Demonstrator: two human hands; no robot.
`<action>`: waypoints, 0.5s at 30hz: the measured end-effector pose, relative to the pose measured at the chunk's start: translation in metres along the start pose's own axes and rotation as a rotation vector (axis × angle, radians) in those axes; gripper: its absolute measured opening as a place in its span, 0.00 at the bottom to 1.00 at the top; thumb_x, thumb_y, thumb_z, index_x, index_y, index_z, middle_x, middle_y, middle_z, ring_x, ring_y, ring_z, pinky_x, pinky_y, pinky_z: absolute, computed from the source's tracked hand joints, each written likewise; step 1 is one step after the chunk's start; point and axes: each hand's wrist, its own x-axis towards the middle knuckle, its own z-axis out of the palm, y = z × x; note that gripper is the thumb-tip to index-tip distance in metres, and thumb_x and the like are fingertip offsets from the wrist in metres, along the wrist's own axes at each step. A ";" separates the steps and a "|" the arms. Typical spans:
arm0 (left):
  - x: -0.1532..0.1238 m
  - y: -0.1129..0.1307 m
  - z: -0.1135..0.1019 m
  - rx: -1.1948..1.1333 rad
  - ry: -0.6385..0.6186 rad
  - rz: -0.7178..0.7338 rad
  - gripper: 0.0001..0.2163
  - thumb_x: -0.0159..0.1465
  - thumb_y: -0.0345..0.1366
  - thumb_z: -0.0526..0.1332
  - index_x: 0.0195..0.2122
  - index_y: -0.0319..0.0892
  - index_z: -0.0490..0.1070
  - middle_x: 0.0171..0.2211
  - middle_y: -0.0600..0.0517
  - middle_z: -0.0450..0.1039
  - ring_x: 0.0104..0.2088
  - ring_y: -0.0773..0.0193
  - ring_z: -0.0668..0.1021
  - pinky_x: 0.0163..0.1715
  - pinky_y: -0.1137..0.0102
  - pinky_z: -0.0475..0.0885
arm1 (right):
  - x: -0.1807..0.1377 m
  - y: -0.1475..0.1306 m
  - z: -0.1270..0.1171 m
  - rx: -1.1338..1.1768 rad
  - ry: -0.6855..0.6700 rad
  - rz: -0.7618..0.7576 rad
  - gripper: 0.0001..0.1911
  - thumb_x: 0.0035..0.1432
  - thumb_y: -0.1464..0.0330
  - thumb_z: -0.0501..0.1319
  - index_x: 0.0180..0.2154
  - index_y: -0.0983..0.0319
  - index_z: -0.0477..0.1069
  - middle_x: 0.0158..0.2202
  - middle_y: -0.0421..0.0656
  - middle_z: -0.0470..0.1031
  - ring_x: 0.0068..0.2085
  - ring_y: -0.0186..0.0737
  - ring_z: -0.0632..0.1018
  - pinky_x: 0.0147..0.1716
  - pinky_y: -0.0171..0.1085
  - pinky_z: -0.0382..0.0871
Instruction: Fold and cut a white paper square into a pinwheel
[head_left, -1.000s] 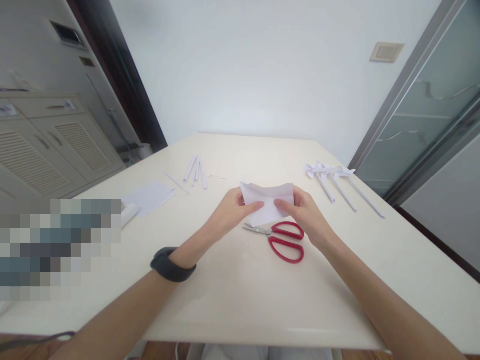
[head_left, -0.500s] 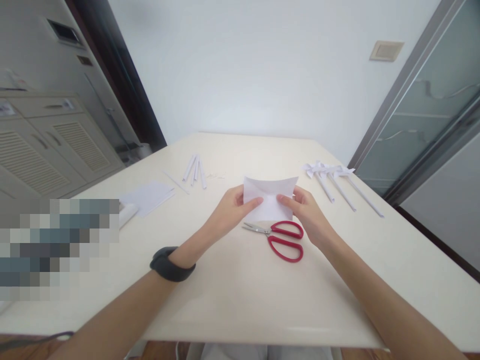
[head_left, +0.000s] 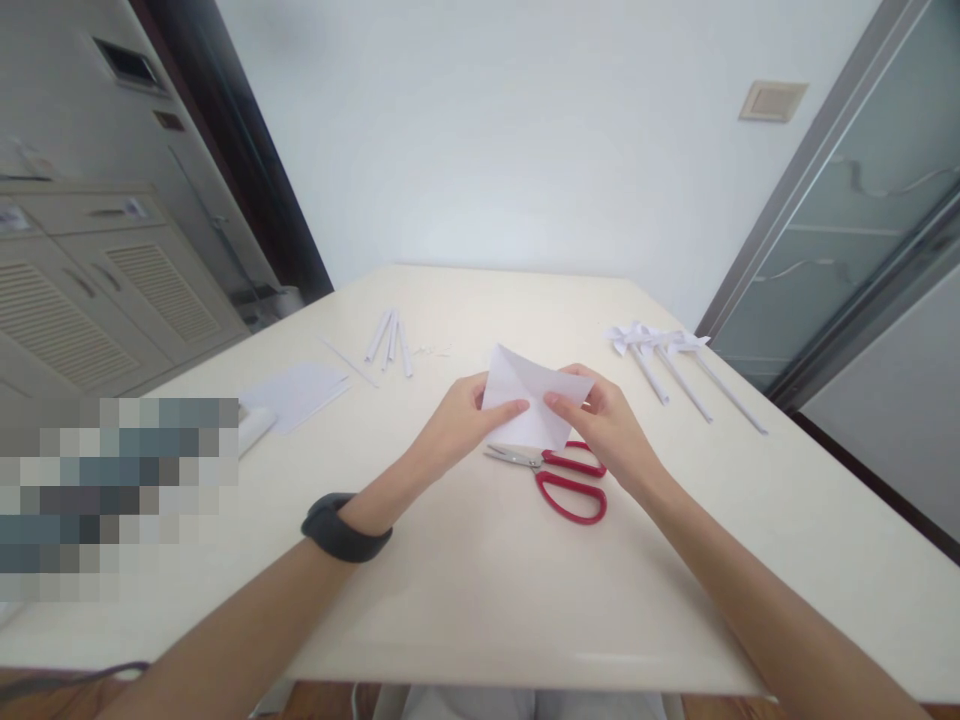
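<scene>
A creased sheet of white paper (head_left: 529,425) is held up between both hands over the table. My left hand (head_left: 466,412) grips its left edge, thumb on the front and fingers behind. On the right side, my right hand (head_left: 600,410) pinches the sheet the same way, its thumb close to the other thumb near the middle. Just below the paper, red-handled scissors (head_left: 574,498) lie on the table with blades pointing left, slightly apart. The sheet and my right hand overlap part of the upper handle loop.
Paper pinwheels on sticks (head_left: 675,365) lie at the right. Several rolled paper tubes (head_left: 388,340), a thin paper strip (head_left: 351,362) and a stack of paper (head_left: 300,390) are at the left. The white table (head_left: 465,600) meets a wall at the back.
The paper has turned clockwise a little and bends along a diagonal crease. My right thumb has slid inward toward the middle. The scissors have stayed put.
</scene>
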 end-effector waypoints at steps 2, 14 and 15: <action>0.000 -0.001 0.000 0.027 -0.005 -0.013 0.19 0.56 0.47 0.62 0.43 0.40 0.72 0.41 0.46 0.77 0.40 0.53 0.78 0.34 0.67 0.72 | 0.000 -0.001 0.000 -0.046 0.022 -0.041 0.04 0.57 0.66 0.58 0.34 0.59 0.68 0.32 0.38 0.71 0.32 0.36 0.73 0.28 0.34 0.67; 0.001 -0.006 0.001 -0.124 -0.014 -0.071 0.17 0.59 0.45 0.59 0.43 0.40 0.74 0.39 0.48 0.77 0.37 0.57 0.77 0.32 0.70 0.67 | -0.008 -0.017 0.006 -0.154 -0.136 -0.297 0.16 0.66 0.65 0.48 0.40 0.57 0.73 0.46 0.43 0.70 0.48 0.39 0.71 0.49 0.39 0.64; 0.001 -0.006 0.002 -0.148 -0.016 -0.069 0.17 0.59 0.45 0.58 0.44 0.40 0.73 0.39 0.48 0.77 0.38 0.57 0.76 0.33 0.70 0.67 | -0.008 -0.016 0.006 -0.171 -0.139 -0.295 0.17 0.66 0.65 0.46 0.39 0.56 0.74 0.46 0.43 0.70 0.49 0.39 0.71 0.49 0.39 0.63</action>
